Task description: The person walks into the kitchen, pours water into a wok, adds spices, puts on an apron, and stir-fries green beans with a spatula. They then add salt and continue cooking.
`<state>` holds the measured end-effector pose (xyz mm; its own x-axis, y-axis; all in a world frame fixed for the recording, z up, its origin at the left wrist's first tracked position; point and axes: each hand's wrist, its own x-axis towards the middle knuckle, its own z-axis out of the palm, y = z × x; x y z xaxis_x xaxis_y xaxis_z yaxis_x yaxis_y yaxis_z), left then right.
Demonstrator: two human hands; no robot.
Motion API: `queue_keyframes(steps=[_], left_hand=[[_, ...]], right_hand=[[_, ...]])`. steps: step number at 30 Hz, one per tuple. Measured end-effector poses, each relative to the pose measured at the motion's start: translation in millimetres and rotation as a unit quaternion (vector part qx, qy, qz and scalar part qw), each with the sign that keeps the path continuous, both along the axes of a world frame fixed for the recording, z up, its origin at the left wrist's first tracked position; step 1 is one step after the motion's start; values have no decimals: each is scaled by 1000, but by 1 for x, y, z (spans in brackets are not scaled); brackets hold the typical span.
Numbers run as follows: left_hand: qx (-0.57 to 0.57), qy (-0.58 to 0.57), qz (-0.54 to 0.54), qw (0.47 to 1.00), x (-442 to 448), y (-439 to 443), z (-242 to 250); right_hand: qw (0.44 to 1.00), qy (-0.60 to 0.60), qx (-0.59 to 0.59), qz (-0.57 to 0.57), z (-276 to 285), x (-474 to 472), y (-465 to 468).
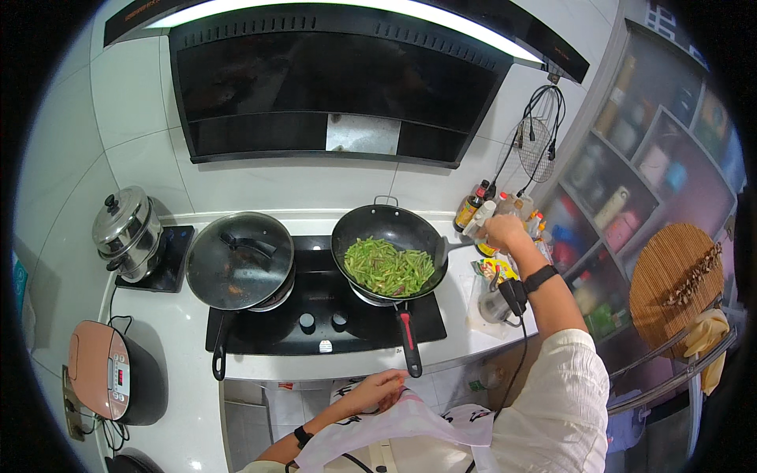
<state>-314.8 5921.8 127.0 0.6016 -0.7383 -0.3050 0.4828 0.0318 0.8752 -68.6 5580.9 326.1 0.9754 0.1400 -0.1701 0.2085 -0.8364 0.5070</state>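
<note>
My right hand [504, 232] reaches among the bottles at the counter's back right, its fingers beside a white-capped container [484, 213]; whether it grips this is unclear. A spatula [443, 249] leans on the right rim of the black wok [387, 222], its handle running towards that hand. Cut green beans [387, 267] lie in the wok on the right burner. My left hand [378, 391] is below the end of the wok's black and red handle [408, 343], fingers bent near the apron; its grip is hidden.
A lidded pan [239, 260] sits on the left burner, its handle over the counter's front edge. A steel steamer pot [127, 233] and a rice cooker [106, 372] stand at left. A steel pitcher [495, 307] and a seasoning packet [494, 269] are at right. The range hood [343, 77] hangs above.
</note>
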Motion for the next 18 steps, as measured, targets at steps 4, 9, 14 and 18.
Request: queue_keyframes(steps=[4,9,14,18], left_hand=[[-10,-34,-16,999,0,-1,-1],[13,-34,-22,999,-2,4,-2],[2,-34,-47,998,-4,-2,-1],[12,-18,-23,1000,-8,6,1]], right_hand=[[978,74,193,8,-56,-12,7],[877,48,477,-31,-113,-9,24],[887,-27,459,27,-127,-2,93],[931,-10,365,-28,-127,-25,113]])
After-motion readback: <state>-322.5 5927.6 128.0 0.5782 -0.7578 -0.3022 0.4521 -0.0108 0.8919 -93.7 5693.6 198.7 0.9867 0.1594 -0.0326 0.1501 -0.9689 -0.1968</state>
